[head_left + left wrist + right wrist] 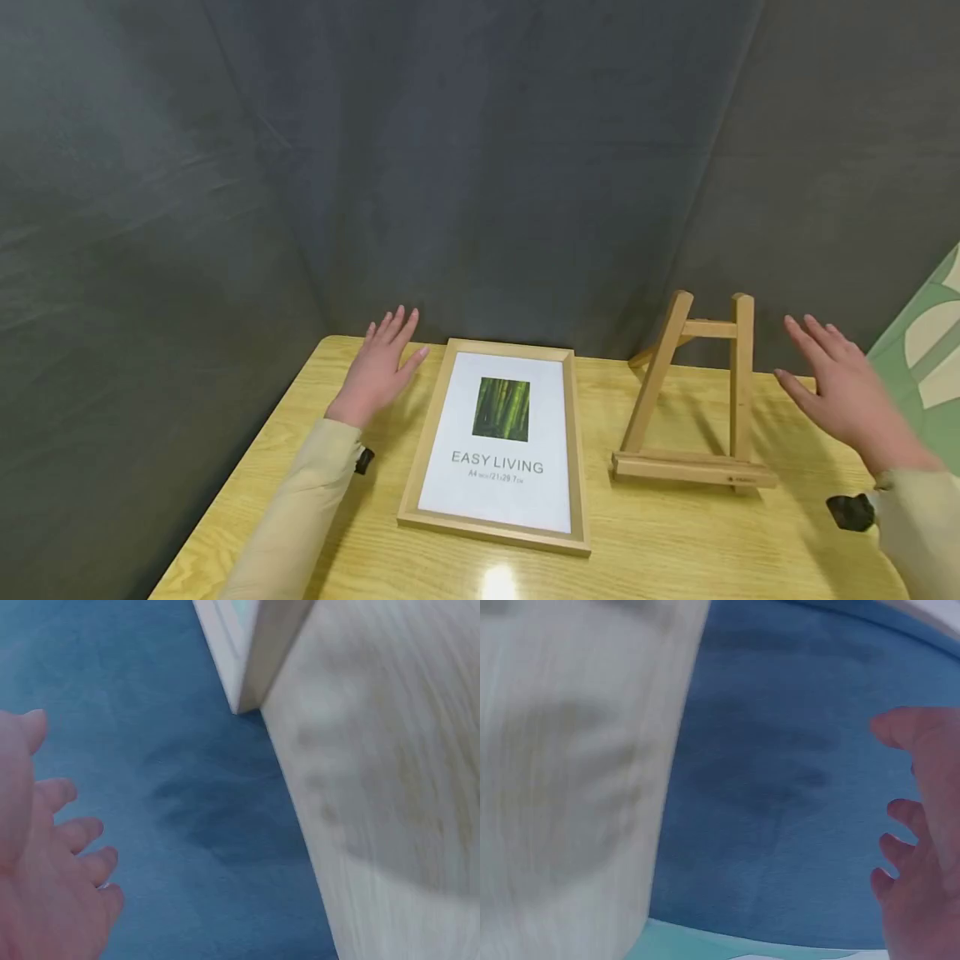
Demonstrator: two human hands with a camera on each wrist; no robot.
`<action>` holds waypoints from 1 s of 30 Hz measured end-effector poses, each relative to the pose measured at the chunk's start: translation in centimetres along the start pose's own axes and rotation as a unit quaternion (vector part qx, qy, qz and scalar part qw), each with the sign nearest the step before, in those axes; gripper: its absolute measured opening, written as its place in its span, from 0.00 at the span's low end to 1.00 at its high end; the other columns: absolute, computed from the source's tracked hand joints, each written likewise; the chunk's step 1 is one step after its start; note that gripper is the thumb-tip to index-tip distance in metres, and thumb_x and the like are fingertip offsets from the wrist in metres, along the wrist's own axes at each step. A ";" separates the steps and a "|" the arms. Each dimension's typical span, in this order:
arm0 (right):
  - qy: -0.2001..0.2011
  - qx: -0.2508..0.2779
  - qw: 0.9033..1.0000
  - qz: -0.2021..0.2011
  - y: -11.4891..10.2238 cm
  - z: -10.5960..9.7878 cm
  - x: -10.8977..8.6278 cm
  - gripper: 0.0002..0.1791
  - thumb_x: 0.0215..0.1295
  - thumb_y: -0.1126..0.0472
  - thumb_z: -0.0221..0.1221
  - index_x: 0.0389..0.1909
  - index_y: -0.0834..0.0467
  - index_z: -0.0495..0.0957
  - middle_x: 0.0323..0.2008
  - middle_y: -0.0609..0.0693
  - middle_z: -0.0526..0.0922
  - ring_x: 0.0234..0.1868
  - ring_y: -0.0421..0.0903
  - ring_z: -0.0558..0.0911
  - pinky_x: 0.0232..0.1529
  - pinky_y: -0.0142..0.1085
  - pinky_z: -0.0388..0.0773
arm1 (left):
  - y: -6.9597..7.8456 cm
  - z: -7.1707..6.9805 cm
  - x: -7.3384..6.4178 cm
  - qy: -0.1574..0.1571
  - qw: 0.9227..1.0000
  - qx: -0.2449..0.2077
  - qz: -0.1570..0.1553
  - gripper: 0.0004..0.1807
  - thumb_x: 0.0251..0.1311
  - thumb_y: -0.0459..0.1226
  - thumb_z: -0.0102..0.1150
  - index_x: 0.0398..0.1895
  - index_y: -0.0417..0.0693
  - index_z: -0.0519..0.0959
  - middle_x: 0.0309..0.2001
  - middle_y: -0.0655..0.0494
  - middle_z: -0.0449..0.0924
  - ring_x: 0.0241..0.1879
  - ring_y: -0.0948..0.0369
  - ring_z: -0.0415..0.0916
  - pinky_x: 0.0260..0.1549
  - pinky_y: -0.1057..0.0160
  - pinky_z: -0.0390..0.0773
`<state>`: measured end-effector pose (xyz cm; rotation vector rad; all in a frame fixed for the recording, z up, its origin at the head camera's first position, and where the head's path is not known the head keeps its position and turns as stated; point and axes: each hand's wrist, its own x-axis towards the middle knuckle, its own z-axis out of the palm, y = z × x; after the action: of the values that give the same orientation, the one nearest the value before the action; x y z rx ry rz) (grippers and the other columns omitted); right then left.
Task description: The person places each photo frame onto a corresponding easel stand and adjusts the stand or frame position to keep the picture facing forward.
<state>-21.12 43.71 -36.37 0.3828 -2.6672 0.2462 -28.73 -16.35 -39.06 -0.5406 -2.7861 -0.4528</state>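
A light wooden picture frame (581, 467) lies flat on the table, its white insert printed "EASY LIVING" below a small green forest picture. To its right stands a small wooden easel (693, 468) with a ledge along its front. My left hand (381, 367) hovers left of the frame, fingers extended and holding nothing. Beyond the easel's right side, my right hand (851, 396) is raised with fingers spread, also holding nothing. In the left wrist view, a corner of the picture frame (259, 660) shows at the top, apart from the left hand (56, 870).
The wooden table (660, 542) has a pale yellow grain, and its back edge meets a dark grey cloth backdrop (480, 167). A green and cream patterned panel (930, 367) stands at the far right. Light glares near the table's front.
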 end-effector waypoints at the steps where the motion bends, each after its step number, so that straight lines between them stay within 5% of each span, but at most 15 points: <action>1: 0.005 0.000 1.000 0.003 -0.3 -0.2 -0.1 0.40 0.71 0.56 0.53 0.76 0.58 0.42 0.72 0.69 0.44 0.72 0.66 0.39 0.69 0.55 0.32 | 0.1 -0.1 -0.1 0.001 1.000 -0.011 0.002 0.37 0.72 0.57 0.36 0.77 0.54 0.43 0.75 0.48 0.41 0.73 0.50 0.37 0.70 0.50 0.37; 7: 0.038 0.019 0.998 0.048 -2.8 -1.3 -0.5 0.37 0.71 0.61 0.52 0.75 0.61 0.46 0.70 0.70 0.49 0.62 0.74 0.57 0.56 0.67 0.56 | 1.1 -1.1 -0.7 0.002 0.995 -0.103 0.010 0.36 0.70 0.60 0.33 0.76 0.61 0.41 0.76 0.58 0.41 0.73 0.56 0.41 0.69 0.51 0.46; 12: 0.085 0.055 0.992 0.078 -5.7 -2.3 -0.1 0.29 0.71 0.64 0.50 0.70 0.66 0.57 0.61 0.73 0.62 0.51 0.72 0.66 0.42 0.64 0.64 | 1.7 -1.8 -0.8 0.016 0.976 -0.218 0.013 0.33 0.72 0.55 0.38 0.76 0.64 0.44 0.74 0.67 0.43 0.72 0.60 0.45 0.67 0.50 0.53; 16: 0.137 0.120 0.980 0.085 -8.4 -2.7 0.1 0.21 0.69 0.66 0.52 0.62 0.67 0.69 0.53 0.69 0.72 0.50 0.44 0.75 0.47 0.33 0.72 | 2.3 -1.9 -0.9 0.022 0.945 -0.326 0.018 0.33 0.72 0.49 0.45 0.76 0.57 0.50 0.73 0.60 0.51 0.70 0.59 0.52 0.67 0.54 0.57; 20: 0.161 0.211 0.957 0.120 -11.2 -2.8 0.2 0.18 0.69 0.64 0.53 0.58 0.64 0.74 0.50 0.53 0.78 0.44 0.19 0.68 0.40 0.11 0.62 | 2.9 -2.1 -1.0 0.019 0.911 -0.412 0.004 0.31 0.70 0.45 0.51 0.74 0.54 0.56 0.69 0.52 0.62 0.66 0.56 0.62 0.63 0.55 0.64; 24: 0.189 0.279 0.921 0.197 -13.7 -3.2 0.2 0.17 0.70 0.64 0.52 0.58 0.61 0.75 0.45 0.39 0.77 0.45 0.25 0.72 0.40 0.15 0.66 | 3.2 -2.4 -1.1 0.007 0.896 -0.445 -0.013 0.29 0.69 0.44 0.53 0.72 0.55 0.61 0.64 0.50 0.69 0.61 0.55 0.68 0.60 0.55 0.68; 26: 0.201 0.308 0.904 0.219 -14.7 -3.4 0.1 0.17 0.70 0.65 0.51 0.57 0.61 0.75 0.45 0.40 0.78 0.44 0.28 0.75 0.40 0.16 0.68 | 3.3 -2.4 -1.3 -0.001 0.892 -0.451 -0.025 0.29 0.68 0.43 0.54 0.71 0.55 0.62 0.63 0.50 0.71 0.60 0.55 0.69 0.60 0.54 0.68; 30: 0.194 0.417 0.870 0.177 -16.7 -3.5 0.2 0.16 0.71 0.66 0.52 0.56 0.65 0.74 0.46 0.48 0.79 0.45 0.36 0.79 0.42 0.18 0.73 | 3.1 -2.5 -1.8 -0.007 0.882 -0.469 -0.040 0.29 0.69 0.40 0.54 0.71 0.51 0.62 0.62 0.47 0.72 0.59 0.53 0.71 0.59 0.53 0.70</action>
<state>-14.89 28.66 -31.30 0.0614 -2.0774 1.4426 -25.35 -15.02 -36.58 -0.5895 -2.4327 -1.8403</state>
